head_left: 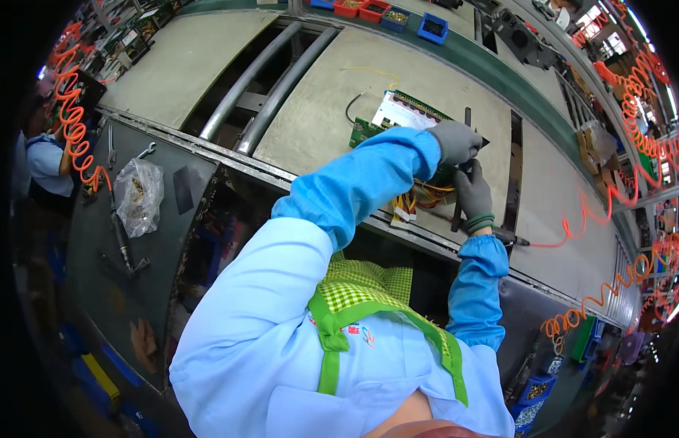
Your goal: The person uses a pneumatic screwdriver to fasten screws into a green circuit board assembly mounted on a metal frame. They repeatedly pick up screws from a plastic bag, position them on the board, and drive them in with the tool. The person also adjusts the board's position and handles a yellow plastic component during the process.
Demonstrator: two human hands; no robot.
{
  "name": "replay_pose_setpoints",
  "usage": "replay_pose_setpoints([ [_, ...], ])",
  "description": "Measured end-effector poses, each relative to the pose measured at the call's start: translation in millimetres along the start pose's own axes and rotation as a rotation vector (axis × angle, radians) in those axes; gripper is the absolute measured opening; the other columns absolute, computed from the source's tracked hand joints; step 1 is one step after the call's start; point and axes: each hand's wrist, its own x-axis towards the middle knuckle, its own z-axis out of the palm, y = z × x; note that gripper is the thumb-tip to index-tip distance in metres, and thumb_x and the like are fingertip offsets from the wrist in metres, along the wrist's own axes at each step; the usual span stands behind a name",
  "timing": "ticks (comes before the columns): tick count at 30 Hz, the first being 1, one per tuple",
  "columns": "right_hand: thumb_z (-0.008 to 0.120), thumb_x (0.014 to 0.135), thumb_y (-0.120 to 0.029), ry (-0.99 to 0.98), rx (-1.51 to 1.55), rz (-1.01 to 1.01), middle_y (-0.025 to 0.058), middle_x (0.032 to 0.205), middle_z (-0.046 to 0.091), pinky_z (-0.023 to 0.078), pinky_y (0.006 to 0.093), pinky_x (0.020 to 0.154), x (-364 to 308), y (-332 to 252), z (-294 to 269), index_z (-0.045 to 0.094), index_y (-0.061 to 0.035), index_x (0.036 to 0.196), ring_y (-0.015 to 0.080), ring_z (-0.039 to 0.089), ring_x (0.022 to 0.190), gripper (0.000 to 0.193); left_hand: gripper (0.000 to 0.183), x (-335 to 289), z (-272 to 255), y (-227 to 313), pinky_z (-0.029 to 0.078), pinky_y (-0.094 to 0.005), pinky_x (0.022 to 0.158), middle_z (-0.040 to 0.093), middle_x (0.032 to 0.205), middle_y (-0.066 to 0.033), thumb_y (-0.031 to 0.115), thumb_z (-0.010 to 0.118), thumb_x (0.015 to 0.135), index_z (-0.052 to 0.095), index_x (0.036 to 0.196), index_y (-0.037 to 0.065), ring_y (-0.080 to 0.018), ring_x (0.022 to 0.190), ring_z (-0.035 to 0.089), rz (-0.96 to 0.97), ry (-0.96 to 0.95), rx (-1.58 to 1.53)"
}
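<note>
Gloved hands on a circuit board [398,117].
Left hand [456,141] grip closed on the board edge; right hand [472,191] grips a black tool [463,164].

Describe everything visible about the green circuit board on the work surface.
The green circuit board lies flat on a grey panel of the work surface, partly covered by a white sheet-like part. Connectors line its far edge; a thin dark wire curls off its left side. Yellow and red wires bunch at its near edge. The gloved left hand rests on it; the gloved right hand holds a dark tool beside it.
</note>
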Motion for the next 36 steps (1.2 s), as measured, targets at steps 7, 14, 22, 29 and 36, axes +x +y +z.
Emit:
replay_pose_setpoints([
  [7, 0.055, 0.08, -0.028, 0.112, -0.214, -0.022, 0.021, 0.102, 0.064, 0.048, 0.045, 0.079, -2.6, -17.2, -3.6, 0.047, -0.0105, 0.133, 0.0376, 0.062, 0.093, 0.057, 0.021, 3.4, -20.7, 7.1, 0.048, -0.0431, 0.078, 0.065, 0.098, -0.0124, 0.029, 0.054, 0.085, 0.063, 0.098, 0.014, -0.0333, 0.092, 0.062, -0.011, -0.205, 0.2],
  [14, 0.057, 0.082, -0.027, 0.316, -0.511, -0.191, 0.0157, 0.099, 0.061, 0.049, 0.0424, 0.074, -7.5, -19.7, 7.9, 0.055, -0.013, 0.126, 0.033, 0.061, 0.087, 0.046, 0.027, -20.3, -7.3, -6.3, 0.049, -0.0439, 0.078, 0.064, 0.092, -0.0198, 0.026, 0.055, 0.084, 0.058, 0.101, 0.005, -0.0373, 0.089, 0.062, -0.087, 0.141, -0.135],
  [22, 0.05, 0.087, -0.026, 0.298, -0.694, -0.208, 0.0155, 0.097, 0.06, 0.049, 0.0474, 0.069, -7.3, -33.5, -4.3, 0.05, -0.0262, 0.13, 0.0366, 0.061, 0.085, 0.043, 0.024, -21.1, 11.7, 6.0, 0.049, -0.0452, 0.073, 0.062, 0.084, -0.0226, 0.025, 0.049, 0.089, 0.052, 0.096, 0.003, -0.04, 0.083, 0.061, -0.017, 0.644, -0.437],
  [29, 0.052, 0.094, -0.019, 0.29, 0.483, -0.176, 0.0042, 0.081, 0.06, 0.046, 0.0229, 0.054, -27.6, -88.5, -18.8, 0.057, -0.0018, 0.119, 0.0101, 0.056, 0.063, 0.031, 0.016, -82.6, -18.6, 2.4, 0.049, -0.0251, 0.059, 0.06, 0.09, -0.0103, 0.021, 0.046, 0.088, 0.053, 0.094, 0.008, -0.018, 0.074, 0.062, -0.171, 0.546, -2.053],
  [36, 0.054, 0.094, -0.02, -0.163, 0.526, -0.477, 0.0054, 0.074, 0.057, 0.043, 0.0269, 0.052, -87.1, -149.2, 86.9, 0.058, -0.0001, 0.093, 0.0109, 0.051, 0.057, 0.021, 0.039, -229.9, -37.5, 0.0, 0.045, -0.0243, 0.058, 0.059, 0.083, -0.0012, 0.041, 0.051, 0.093, 0.059, 0.109, 0.007, -0.0099, 0.07, 0.054, -0.406, 0.503, -1.338],
])
